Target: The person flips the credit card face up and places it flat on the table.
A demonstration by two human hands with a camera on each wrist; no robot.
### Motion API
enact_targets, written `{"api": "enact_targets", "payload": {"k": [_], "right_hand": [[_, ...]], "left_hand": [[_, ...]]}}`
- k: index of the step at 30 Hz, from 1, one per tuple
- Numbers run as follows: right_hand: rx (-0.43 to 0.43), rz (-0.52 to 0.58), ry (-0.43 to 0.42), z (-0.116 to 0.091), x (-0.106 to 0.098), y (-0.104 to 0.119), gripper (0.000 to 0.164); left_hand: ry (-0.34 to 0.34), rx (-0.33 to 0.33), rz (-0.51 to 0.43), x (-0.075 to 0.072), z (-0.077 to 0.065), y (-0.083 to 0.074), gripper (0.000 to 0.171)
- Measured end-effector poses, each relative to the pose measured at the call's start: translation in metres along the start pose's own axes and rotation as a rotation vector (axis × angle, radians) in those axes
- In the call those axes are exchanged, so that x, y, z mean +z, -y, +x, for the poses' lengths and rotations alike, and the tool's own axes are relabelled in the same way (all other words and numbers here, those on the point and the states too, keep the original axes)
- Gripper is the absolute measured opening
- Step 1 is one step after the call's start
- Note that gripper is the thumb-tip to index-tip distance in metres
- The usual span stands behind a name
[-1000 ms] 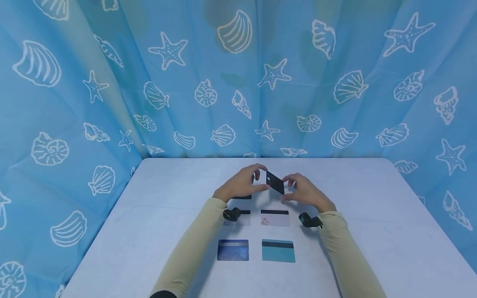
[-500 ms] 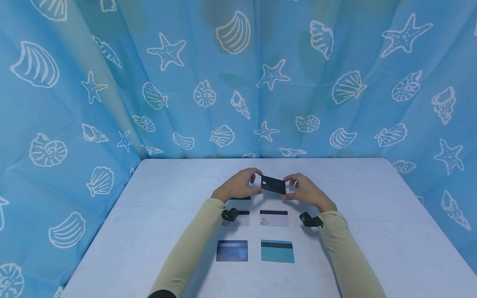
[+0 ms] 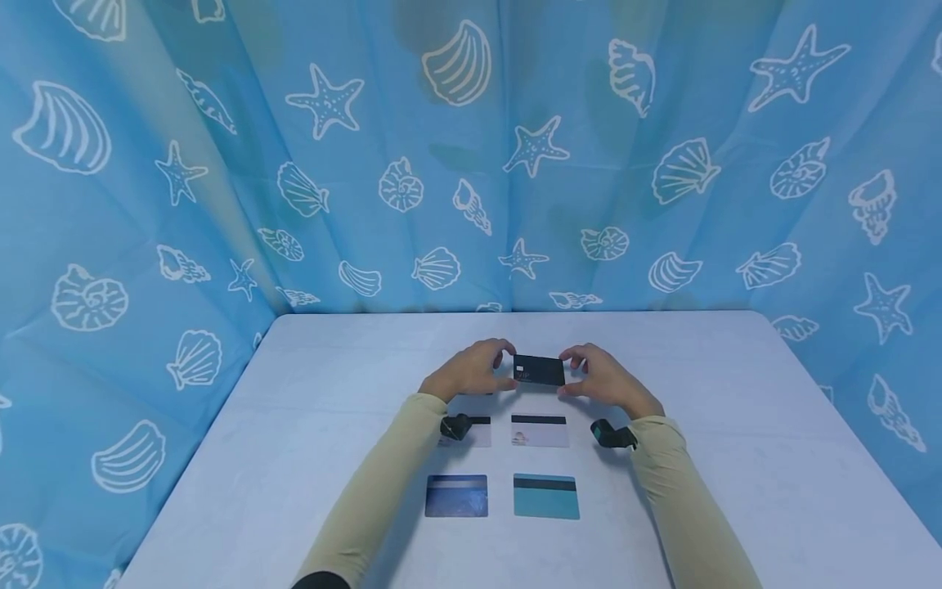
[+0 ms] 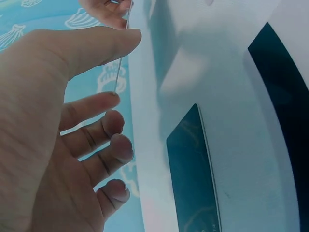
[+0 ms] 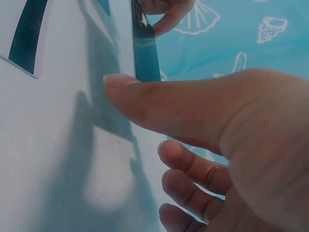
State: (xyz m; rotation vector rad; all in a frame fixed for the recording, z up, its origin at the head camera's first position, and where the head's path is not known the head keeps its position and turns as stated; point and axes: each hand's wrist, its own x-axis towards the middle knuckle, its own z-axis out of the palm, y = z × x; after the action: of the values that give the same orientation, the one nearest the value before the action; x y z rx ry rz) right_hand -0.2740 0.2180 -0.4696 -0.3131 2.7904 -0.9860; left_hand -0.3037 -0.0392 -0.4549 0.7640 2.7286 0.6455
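The black card [image 3: 540, 370] has turned since a second ago. Then it was tipped up on one corner. Now it lies level, with its long side running from left to right. It has also come down a little, closer to the table [image 3: 736, 458], but it does not touch it.

The card hangs in the air between the two hands, near the far end of the rows of cards. The left hand [image 3: 471, 370] pinches its left short end with thumb and fingers. The right hand [image 3: 599, 378] pinches its right short end the same way. The fingers of both hands are curled in, only as wide apart as the card is tall. Both hands are just as near to it, one at each end.

In the left wrist view the card shows only as a thin edge [image 4: 121, 53] between thumb and finger. In the right wrist view it is a dark strip [image 5: 145, 48] past the thumb.

Under and in front of the hands more cards lie flat on the table. There is a white card with a dark stripe [image 3: 540, 431], a teal card [image 3: 546, 496], and a blue card [image 3: 456, 496]. Another white card [image 3: 471, 432] is partly hidden by the left wrist. A blue curtain with shells and starfish [image 3: 471, 155] hangs behind the table.
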Motion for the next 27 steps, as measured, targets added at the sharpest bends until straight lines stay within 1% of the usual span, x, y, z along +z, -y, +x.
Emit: {"api": "enact_targets", "payload": {"k": [12,21,27], "right_hand": [[0.006,0.006,0.019,0.000,0.002,-0.001,0.065],[0.011,0.025,0.033,-0.001,0.002,-0.004,0.063],[0.003,0.015,0.038,-0.001,0.002,-0.006,0.064]], "left_hand": [[0.023,-0.022,0.031,0.009,0.003,0.002,0.061],[0.052,-0.047,0.034,0.011,0.002,-0.003,0.061],[0.053,-0.048,0.057,0.013,0.002,-0.004,0.059]]}}
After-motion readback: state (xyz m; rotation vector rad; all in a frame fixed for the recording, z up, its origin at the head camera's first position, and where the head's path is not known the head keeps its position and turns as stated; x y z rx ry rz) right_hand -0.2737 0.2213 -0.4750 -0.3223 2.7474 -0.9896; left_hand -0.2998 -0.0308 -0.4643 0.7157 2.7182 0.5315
